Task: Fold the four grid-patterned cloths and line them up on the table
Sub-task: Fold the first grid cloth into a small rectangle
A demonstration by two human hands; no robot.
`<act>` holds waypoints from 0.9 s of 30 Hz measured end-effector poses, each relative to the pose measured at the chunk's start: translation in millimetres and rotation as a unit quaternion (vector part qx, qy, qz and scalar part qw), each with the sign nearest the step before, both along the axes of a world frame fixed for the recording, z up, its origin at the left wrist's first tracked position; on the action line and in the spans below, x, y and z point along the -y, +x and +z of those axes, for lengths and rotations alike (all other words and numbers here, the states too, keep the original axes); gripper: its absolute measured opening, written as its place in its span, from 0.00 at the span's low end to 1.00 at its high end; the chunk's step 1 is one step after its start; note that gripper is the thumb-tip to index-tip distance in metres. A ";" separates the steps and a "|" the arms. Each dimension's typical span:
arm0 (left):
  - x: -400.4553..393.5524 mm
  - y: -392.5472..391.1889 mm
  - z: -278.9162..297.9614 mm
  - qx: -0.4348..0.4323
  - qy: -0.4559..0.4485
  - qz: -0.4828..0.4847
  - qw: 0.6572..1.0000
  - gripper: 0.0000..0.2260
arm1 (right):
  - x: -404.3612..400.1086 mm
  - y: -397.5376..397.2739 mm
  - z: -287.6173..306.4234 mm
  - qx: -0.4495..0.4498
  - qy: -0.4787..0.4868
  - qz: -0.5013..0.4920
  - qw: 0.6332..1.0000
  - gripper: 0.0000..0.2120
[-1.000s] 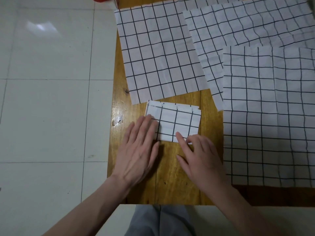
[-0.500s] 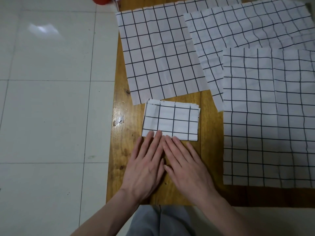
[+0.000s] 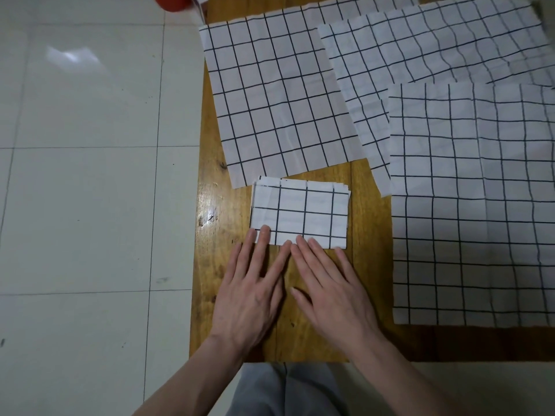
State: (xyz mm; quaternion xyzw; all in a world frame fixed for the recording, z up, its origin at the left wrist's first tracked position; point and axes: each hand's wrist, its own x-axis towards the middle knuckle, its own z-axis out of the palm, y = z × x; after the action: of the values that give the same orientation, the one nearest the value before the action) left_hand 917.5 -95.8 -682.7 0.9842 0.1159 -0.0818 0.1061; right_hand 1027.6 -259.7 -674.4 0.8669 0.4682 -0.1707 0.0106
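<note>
On table (image 3: 354, 340), left hand (image 3: 249, 298), right hand (image 3: 336, 292) spread flat, fingertips pressing folded cloth (image 3: 300, 214); no legible writing.

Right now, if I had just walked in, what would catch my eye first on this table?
Probably the three big open cloths: one at the back left, one at the back right, and one on the right lying over it. Then the small folded cloth at the front left of the wooden table, with the left hand and right hand flat, fingertips on its near edge.
</note>
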 end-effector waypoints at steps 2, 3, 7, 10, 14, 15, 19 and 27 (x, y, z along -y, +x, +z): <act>-1.5 -1.1 -0.2 -0.002 0.006 0.001 1.000 0.29 | 1.5 0.4 -0.9 0.002 0.000 -0.006 1.000 0.32; -1.4 -1.1 -0.1 -0.002 0.007 0.001 1.000 0.29 | 2.5 0.6 -1.2 0.002 0.001 -0.009 1.000 0.33; -2.3 -1.4 -1.4 0.002 -0.002 0.019 1.000 0.31 | 9.1 1.6 -0.9 0.002 0.006 -0.035 0.999 0.34; -7.2 -4.8 -3.1 -0.003 0.007 0.024 1.000 0.34 | 15.7 2.7 -0.8 0.000 -0.001 -0.048 0.999 0.35; -9.5 -6.5 -2.3 -0.006 0.010 0.026 1.000 0.33 | 27.7 6.7 -3.0 0.011 -0.004 -0.080 0.997 0.37; -9.4 -6.6 -2.0 -0.008 0.011 0.027 1.000 0.33 | 30.5 8.0 -3.3 0.017 -0.004 -0.090 0.996 0.38; -8.3 -7.3 -2.5 -0.016 0.013 0.037 0.999 0.34 | 34.3 8.7 -1.3 0.018 0.008 -0.097 0.995 0.37; -4.8 -4.4 -0.4 -0.018 0.012 0.042 0.999 0.33 | 11.6 23.5 14.7 0.049 0.097 -0.139 0.984 0.24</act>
State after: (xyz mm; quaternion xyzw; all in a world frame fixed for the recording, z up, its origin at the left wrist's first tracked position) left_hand 913.2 -91.1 -683.1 0.9781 0.1596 -0.0937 0.0952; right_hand 1051.0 -271.3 -659.7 0.9279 0.3561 -0.0816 -0.0748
